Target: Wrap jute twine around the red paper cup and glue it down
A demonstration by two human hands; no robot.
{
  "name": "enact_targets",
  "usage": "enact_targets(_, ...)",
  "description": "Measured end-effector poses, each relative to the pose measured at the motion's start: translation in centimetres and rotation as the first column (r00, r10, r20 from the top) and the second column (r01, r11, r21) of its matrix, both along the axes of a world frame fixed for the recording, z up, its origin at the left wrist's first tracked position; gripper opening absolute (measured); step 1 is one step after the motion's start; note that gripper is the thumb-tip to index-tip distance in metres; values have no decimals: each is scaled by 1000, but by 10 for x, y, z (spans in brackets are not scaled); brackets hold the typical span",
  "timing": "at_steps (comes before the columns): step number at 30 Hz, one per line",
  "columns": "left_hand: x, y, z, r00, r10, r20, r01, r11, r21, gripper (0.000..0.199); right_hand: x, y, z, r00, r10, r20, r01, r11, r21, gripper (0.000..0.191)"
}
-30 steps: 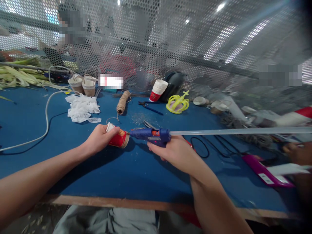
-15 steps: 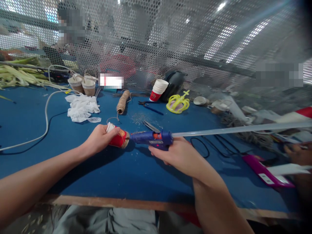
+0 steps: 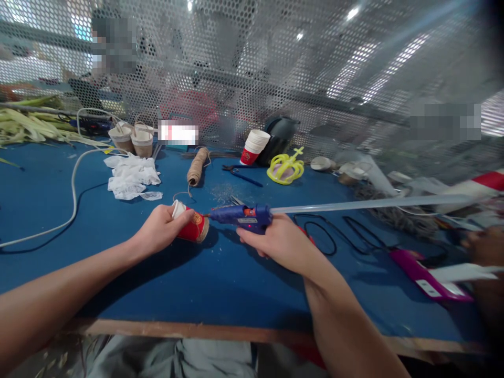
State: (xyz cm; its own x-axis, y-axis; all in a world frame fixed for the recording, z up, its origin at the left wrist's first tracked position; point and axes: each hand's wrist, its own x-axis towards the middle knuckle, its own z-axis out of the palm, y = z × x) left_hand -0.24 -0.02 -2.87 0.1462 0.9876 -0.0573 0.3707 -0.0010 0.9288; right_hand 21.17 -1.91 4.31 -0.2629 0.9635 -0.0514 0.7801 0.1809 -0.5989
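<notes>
A red paper cup [image 3: 193,226] lies tilted in my left hand [image 3: 159,227], its white rim toward the palm and twine wrapped round its base. My right hand [image 3: 277,239] is closed round a blue glue gun [image 3: 242,218], with a long clear glue stick [image 3: 346,206] coming out of its back. The gun's nozzle is at the cup's side near the twine; whether they touch is hard to tell. Beyond the cup lies a roll of twine [image 3: 197,167], its loose end trailing toward the cup.
On the blue table [image 3: 189,294] are white gloves [image 3: 132,176], pliers [image 3: 244,176], stacked cups [image 3: 255,147], a yellow crown-shaped piece [image 3: 285,168] and two wrapped cups [image 3: 142,140]. A purple power strip [image 3: 425,278] and black cables lie right, near another person's hand [image 3: 486,247].
My right hand and the glue gun have shifted slightly left and up, the nozzle moving from the cup's base toward its upper side. The cup stays in my left hand, turned slightly.
</notes>
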Motion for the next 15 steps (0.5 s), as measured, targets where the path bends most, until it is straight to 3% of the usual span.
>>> enact_targets(6, 2, 0, 4, 1000, 16, 5, -16, 1000, -24, 39, 4, -8, 3, 999, 47, -14, -48, 999, -19, 22)
enact_targets(15, 1, -2, 1, 999, 28, -32, -27, 999, 37, 38, -2, 2, -2, 999, -30, -34, 29, 998, -52, 22)
